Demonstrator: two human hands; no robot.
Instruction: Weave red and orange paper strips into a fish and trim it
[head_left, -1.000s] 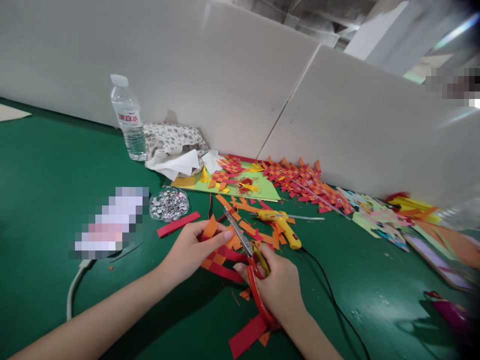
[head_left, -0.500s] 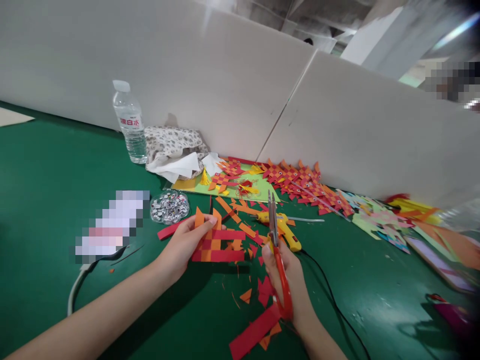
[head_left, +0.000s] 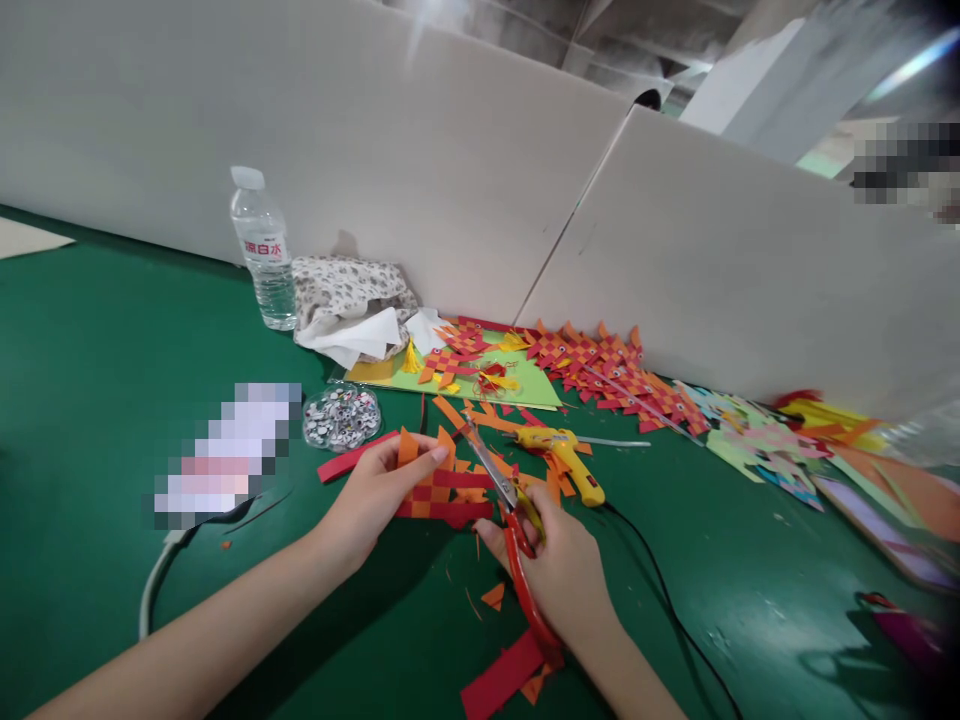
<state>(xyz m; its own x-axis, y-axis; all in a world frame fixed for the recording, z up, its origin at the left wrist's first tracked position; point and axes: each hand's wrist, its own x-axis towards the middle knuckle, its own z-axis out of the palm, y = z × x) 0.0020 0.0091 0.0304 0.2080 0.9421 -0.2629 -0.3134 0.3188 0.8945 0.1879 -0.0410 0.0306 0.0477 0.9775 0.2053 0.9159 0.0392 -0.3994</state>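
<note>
My left hand [head_left: 375, 495] pinches a woven red-and-orange paper piece [head_left: 442, 487] by its left edge, just above the green table [head_left: 97, 400]. My right hand [head_left: 559, 575] grips red-handled scissors [head_left: 510, 520]. Their blades point up and left and reach the right side of the woven piece. Red and orange offcuts [head_left: 506, 675] lie on the table near my right wrist.
A yellow glue gun [head_left: 566, 455] with a black cord lies right of the scissors. A dish of googly eyes [head_left: 341, 415], a water bottle [head_left: 262, 250], a cloth pouch with tissue [head_left: 349, 305] and rows of finished woven paper fish [head_left: 607, 365] line the white partition.
The scissors swung from pointing straight up, apart from the paper, to angling left with the blades at the woven piece. My left hand kept the piece and shifted it slightly.
</note>
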